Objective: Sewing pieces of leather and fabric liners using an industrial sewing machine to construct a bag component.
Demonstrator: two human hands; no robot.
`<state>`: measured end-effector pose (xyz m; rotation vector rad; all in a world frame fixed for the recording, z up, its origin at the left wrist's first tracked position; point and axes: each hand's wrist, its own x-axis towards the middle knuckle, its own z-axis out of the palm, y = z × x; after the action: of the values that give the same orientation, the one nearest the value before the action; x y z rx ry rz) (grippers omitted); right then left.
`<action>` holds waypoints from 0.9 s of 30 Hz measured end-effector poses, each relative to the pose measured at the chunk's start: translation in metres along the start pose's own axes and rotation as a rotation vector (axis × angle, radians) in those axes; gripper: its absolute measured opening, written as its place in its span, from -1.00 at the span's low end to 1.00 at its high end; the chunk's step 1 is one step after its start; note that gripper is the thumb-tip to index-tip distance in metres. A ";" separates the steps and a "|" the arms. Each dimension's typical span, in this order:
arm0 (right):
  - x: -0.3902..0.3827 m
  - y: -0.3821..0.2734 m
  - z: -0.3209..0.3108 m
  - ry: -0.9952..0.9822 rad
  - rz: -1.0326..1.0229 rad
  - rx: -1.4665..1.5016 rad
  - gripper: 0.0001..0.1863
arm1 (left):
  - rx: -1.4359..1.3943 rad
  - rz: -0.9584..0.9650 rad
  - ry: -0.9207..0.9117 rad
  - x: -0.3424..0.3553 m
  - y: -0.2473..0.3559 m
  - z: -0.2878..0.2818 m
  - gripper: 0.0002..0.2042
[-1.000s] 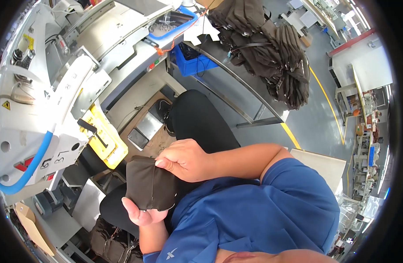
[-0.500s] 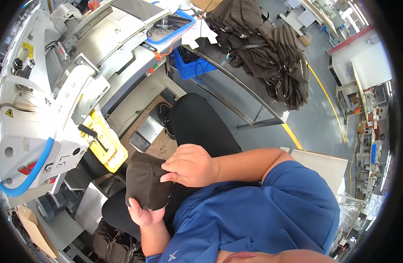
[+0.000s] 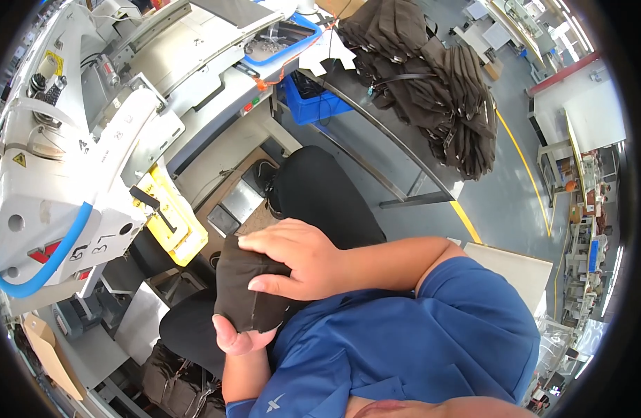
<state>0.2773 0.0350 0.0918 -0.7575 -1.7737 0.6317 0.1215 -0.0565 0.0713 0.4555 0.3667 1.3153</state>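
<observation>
A dark brown fabric piece, rounded and pouch-like with a seam down it, is held up over my lap. My left hand grips its lower edge, the thumb outside and the other fingers mostly hidden by the cloth. Across the upper right side of the fabric lies my right hand. Its fingers are stretched out over the top, and the thumb is spread apart from them, resting on the cloth.
A white machine with a blue hose stands at left, near a yellow tray. At the back are a large pile of brown fabric pieces on a dark table and a blue bin. More dark fabric lies below.
My right hand has gone from a pinch at the fabric's edge to lying flatter across it, fingers extended. The fabric and my left hand have shifted slightly right.
</observation>
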 end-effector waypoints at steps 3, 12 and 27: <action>-0.010 0.003 -0.010 -0.189 0.071 0.017 -0.66 | -0.002 -0.048 0.003 -0.002 0.002 0.004 0.04; -0.006 0.007 -0.011 -0.233 0.097 -0.062 -0.78 | -0.025 0.057 0.004 -0.008 -0.002 -0.021 -0.15; 0.002 0.010 -0.019 -0.400 0.183 -0.116 -0.77 | -0.180 -0.102 0.121 -0.017 -0.005 -0.021 -0.32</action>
<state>0.2968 0.0440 0.0920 -0.9290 -2.1351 0.8541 0.1110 -0.0712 0.0507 0.2049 0.3635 1.2668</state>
